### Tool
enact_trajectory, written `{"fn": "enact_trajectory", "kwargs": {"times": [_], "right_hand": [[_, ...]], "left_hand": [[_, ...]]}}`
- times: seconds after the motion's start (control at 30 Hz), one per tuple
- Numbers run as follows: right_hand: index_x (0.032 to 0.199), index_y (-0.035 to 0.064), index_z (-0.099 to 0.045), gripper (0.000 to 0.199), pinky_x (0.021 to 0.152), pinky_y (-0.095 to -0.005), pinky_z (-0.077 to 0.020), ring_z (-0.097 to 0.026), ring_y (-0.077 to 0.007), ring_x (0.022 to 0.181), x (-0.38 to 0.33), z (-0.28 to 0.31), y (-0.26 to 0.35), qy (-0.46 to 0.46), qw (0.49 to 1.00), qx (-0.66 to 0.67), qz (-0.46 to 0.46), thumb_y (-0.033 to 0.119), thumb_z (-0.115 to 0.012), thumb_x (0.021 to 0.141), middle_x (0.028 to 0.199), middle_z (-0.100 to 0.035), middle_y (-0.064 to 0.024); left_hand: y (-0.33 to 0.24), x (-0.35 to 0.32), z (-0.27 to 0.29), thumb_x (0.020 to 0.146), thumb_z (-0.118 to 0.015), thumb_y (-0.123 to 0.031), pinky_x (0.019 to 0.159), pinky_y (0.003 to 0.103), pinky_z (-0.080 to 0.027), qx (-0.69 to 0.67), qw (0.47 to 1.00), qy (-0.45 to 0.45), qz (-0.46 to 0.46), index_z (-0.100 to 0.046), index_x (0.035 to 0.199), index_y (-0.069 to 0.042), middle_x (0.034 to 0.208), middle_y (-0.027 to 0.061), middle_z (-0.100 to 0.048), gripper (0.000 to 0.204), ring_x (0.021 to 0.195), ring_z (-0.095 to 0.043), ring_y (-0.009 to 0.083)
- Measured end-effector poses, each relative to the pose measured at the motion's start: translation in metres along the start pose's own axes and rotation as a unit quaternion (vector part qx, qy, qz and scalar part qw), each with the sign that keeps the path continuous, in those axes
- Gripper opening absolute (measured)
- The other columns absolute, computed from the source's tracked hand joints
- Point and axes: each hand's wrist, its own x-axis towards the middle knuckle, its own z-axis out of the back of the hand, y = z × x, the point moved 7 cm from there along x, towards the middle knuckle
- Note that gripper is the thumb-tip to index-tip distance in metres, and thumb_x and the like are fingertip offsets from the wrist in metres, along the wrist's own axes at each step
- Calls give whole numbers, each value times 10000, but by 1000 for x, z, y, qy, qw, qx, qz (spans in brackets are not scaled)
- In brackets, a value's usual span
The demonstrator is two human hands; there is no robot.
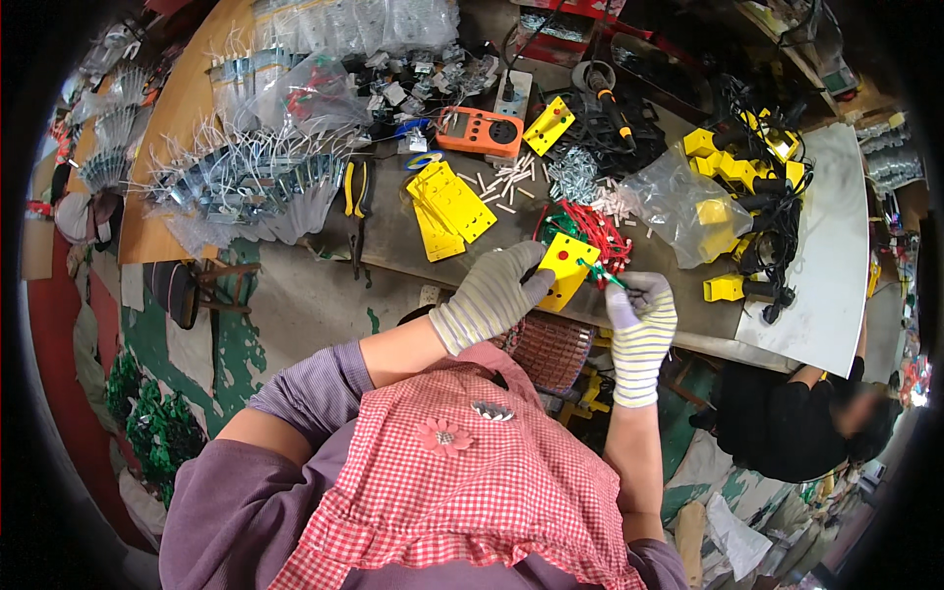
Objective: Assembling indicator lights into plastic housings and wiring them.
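My left hand (492, 300), in a striped knit glove, pinches the left side of a yellow metal plate (563, 288) above the table's front edge. A round red part sits in the plate, and several dark holes show around it. My right hand (641, 329), gloved too, has its thumb and fingers closed on a thin green wired part (610, 278) at the plate's right edge. Whether the green part is inside a hole I cannot tell. Just behind the plate lies a heap of red wired parts (602, 234), with some green ones beside it.
Flat yellow plates (452, 211), pliers (358, 189), small white tubes (511, 177) and screws (573, 177) lie on the table. Behind stand an orange multimeter (480, 132) and a soldering iron (612, 108). Yellow housings (726, 287) with black cables fill the right. Another person (787, 418) is at lower right.
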Motion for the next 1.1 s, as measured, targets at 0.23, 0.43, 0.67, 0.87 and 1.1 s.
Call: {"fn": "enact_trajectory", "kwargs": {"times": [0.23,0.43,0.67,0.87,1.1], "right_hand": [[877,43,-674,191,604,-292,-457,-550,-153,622,-5,-36,28,8,952,-186,244,29,-787,723,730,-605,-49],[970,39,-575,395,722,-241,-464,-547,-94,764,9,-49,-11,124,967,209,-71,78,-843,683,843,-582,-10],[798,44,-601,236,669,-236,-453,-525,-73,689,23,-82,-28,156,984,88,-26,47,-816,699,738,-583,8],[884,7,-629,173,619,-228,-442,-506,-64,656,51,-105,-18,241,965,27,-98,51,-750,767,724,-574,11],[1030,4,-606,202,493,-165,-417,-504,-41,551,102,-36,0,64,989,66,-116,115,-671,874,798,-625,-27]], "left_hand": [[-15,-10,0,869,-602,-177,696,423,-484,37,997,-43,-49,-604,1038,2,864,225,-621,246,817,-616,400],[-12,-17,9,870,-615,-176,680,414,-488,-10,997,-8,-82,-621,1020,-11,867,211,-635,222,804,-617,398],[30,-15,25,869,-617,-163,644,379,-474,2,999,-38,18,-625,957,-7,821,184,-623,180,726,-618,341],[63,-12,35,864,-600,-138,706,364,-492,-53,996,-60,49,-635,1059,-32,871,156,-663,225,763,-638,297],[8,72,57,768,-646,-97,881,412,-455,244,953,-132,-123,-644,1024,-44,1094,136,-604,262,1033,-572,312]]}}
